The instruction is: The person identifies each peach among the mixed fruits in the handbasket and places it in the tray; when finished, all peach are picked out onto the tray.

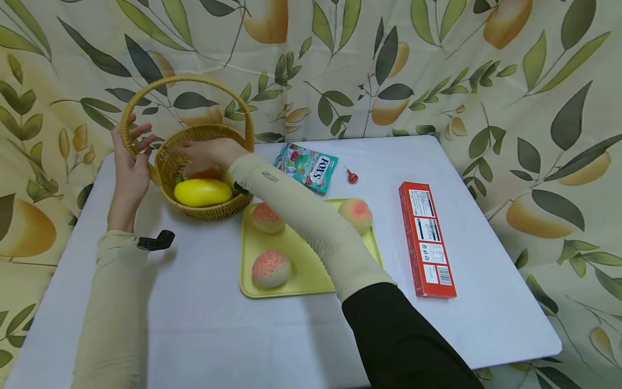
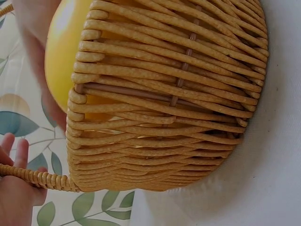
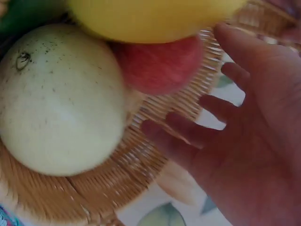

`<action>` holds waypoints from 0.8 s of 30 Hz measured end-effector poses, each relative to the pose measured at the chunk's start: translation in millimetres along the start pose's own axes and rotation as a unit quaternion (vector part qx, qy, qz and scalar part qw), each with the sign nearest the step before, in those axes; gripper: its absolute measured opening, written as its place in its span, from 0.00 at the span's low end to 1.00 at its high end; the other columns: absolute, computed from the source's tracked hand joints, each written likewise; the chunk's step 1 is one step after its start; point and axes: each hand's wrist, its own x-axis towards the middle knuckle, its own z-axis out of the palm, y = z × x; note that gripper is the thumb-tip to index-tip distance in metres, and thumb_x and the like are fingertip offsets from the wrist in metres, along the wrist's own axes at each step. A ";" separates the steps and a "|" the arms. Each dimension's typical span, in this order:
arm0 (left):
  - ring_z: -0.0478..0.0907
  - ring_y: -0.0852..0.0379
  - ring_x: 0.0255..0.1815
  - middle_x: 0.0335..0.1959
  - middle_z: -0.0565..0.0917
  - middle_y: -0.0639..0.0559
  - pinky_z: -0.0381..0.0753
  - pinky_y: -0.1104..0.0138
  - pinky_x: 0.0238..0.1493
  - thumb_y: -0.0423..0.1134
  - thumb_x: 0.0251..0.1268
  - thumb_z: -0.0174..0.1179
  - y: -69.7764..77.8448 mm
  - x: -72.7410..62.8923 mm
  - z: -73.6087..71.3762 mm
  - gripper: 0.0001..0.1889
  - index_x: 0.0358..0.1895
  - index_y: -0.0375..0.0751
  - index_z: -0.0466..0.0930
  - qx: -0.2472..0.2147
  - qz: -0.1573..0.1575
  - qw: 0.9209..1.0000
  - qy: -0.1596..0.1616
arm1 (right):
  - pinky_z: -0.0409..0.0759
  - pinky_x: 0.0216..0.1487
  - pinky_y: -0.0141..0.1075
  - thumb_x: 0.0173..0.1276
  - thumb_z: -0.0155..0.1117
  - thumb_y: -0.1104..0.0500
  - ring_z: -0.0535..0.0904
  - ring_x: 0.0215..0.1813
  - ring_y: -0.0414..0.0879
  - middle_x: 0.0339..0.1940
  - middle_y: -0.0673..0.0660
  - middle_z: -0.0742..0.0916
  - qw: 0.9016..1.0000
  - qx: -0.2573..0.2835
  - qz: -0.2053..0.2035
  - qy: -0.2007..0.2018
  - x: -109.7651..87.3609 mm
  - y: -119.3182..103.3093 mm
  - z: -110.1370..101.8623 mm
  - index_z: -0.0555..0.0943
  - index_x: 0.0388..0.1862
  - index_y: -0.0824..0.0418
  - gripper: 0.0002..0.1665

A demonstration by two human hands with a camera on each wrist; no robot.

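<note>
A wicker basket [image 1: 214, 213] with a tall arched handle stands at the back left of the table. My left hand [image 1: 131, 175] holds the lower left part of its handle, which passes between thumb and fingers. Over the basket's opening reaches my right hand [image 1: 209, 154], its fingers spread and nothing held. Inside the basket lie a smooth yellow fruit [image 1: 203, 193], a round pale melon [image 3: 61, 103] and a red fruit [image 3: 160, 68]. Something green [image 3: 30, 14] shows only in part at the corner of the right wrist view.
A yellow-green tray [image 1: 301, 270] bears peaches [image 1: 271, 268], partly behind my right forearm. Beyond it lie a FOX'S candy bag [image 1: 311, 167] and a small red wrapped candy [image 1: 352, 176]. A long red box [image 1: 427, 240] lies on the right. Patterned cloth hangs behind the table.
</note>
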 end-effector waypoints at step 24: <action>0.73 0.62 0.67 0.73 0.69 0.53 0.68 0.69 0.66 0.20 0.75 0.33 -15.4 7.3 -5.5 0.36 0.78 0.61 0.51 0.048 0.028 0.998 -0.007 | 0.79 0.53 0.42 0.65 0.71 0.48 0.72 0.61 0.50 0.69 0.58 0.72 0.976 0.013 -0.074 0.205 -88.5 68.0 34.5 0.66 0.68 0.46 0.36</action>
